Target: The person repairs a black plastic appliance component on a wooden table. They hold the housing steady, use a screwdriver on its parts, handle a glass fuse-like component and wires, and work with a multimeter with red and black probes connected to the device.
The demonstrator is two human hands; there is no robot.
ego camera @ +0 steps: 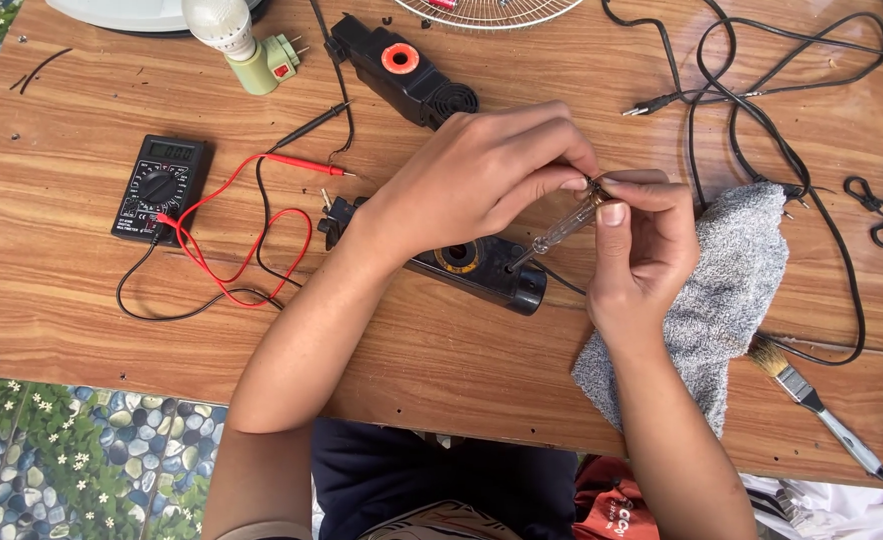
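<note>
Both of my hands meet over the black box (482,268) near the table's middle; my left hand (482,175) and right hand (642,250) pinch the clear screwdriver (562,228), its tip poking into the box; just right lies a grey cloth (727,300); far left sits a black meter (160,187).

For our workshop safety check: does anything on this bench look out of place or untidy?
Yes. The black power cords sprawl in tangled loops at the bench's far right, and the multimeter leads trail loosely. Nothing looks spilled or broken.
</note>
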